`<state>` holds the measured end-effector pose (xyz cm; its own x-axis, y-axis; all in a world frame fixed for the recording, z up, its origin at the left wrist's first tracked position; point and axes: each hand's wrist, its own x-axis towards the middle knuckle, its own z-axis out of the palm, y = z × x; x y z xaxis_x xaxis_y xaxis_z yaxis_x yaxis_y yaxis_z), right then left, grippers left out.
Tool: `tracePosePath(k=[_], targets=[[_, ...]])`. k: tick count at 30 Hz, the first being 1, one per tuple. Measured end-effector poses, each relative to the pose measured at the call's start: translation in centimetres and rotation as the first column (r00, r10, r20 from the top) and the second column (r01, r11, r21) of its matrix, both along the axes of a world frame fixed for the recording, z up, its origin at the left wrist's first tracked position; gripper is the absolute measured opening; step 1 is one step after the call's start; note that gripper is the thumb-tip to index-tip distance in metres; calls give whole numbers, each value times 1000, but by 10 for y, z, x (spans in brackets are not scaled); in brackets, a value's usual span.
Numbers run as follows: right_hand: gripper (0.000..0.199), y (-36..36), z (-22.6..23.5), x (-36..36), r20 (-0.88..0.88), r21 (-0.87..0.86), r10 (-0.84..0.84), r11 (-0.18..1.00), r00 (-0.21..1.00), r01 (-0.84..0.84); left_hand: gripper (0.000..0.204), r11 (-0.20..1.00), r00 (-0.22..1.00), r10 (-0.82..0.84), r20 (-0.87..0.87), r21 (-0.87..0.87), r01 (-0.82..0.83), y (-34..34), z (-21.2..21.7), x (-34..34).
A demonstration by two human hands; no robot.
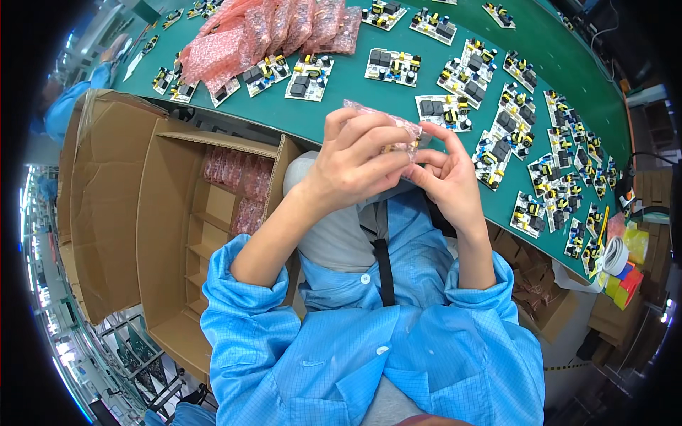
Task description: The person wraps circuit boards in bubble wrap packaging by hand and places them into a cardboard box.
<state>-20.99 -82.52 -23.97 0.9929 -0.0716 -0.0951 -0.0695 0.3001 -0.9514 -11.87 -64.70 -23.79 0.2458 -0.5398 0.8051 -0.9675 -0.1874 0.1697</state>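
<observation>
Blue work coat (pixel 320 362) foremost, a worker holds a pink bubble-wrap pouch (pixel 410 147) above the lap (pixel 415 234), beside the green table (pixel 348 79). The left hand (pixel 359 156) wraps it; the right hand (pixel 451 174) pinches its end, apparently to steady it. Its long axis seems to slant rightward and nearer the wearer, though fingers hide much.

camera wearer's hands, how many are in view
2: the left hand on the left side of the pink bubble-wrap packet, the right hand at its right end.
</observation>
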Motion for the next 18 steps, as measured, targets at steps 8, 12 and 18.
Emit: tracePosePath(k=[8, 12, 18], targets=[[62, -5, -4, -1, 38, 78, -13, 997, 999, 10, 23, 983, 987, 147, -67, -102, -153, 5, 20, -3], [63, -2, -5, 0, 37, 84, -27, 996, 999, 24, 41, 957, 938, 25, -346, -262, -122, 18, 8, 18], [67, 1, -5, -1, 40, 15, 60, 998, 997, -61, 69, 863, 223, -493, -841, -505, 8, 8, -4, 12]])
